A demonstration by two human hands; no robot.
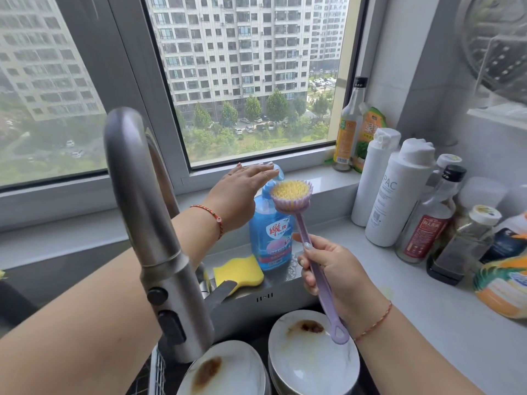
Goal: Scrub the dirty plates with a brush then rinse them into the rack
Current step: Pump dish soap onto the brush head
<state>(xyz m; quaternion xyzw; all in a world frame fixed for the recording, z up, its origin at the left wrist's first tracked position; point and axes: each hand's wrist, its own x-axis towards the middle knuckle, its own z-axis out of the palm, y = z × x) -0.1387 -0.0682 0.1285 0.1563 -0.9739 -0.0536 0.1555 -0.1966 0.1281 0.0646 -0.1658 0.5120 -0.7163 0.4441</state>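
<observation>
**Head view: brush held up to the soap pump, plates waiting below**

The brush (291, 192) is the centre of this moment. Its round head of yellow bristles faces up and toward the camera, just beside the blue dish-soap bottle (271, 238), and its long lilac handle slants down through the right hand (330, 269). That hand's fingers curl round the middle of the handle in a firm grip, with the looped end sticking out below the wrist. The bristles seem held there to catch soap from the nozzle.

The left hand (245, 189) lies flat, fingers straight, over the top of the bottle, palm down on the pump, which it mostly hides. This looks like a press to dispense; no soap can be made out on the bristles.

Two dirty plates (310, 349) sit low in the sink (256, 303), directly under the right wrist and well below both hands, each with a brown stain near its rim. Neither hand touches them, so the scrubbing appears not yet begun.

A yellow sponge (239, 270) rests on the sink's back ledge beside the bottle. The faucet (145, 223) arches in front of the left forearm. To the right, the worktop (399, 295) carries a cluster of bottles and jars. A wire rack edge (156, 372) shows at the bottom left.
</observation>
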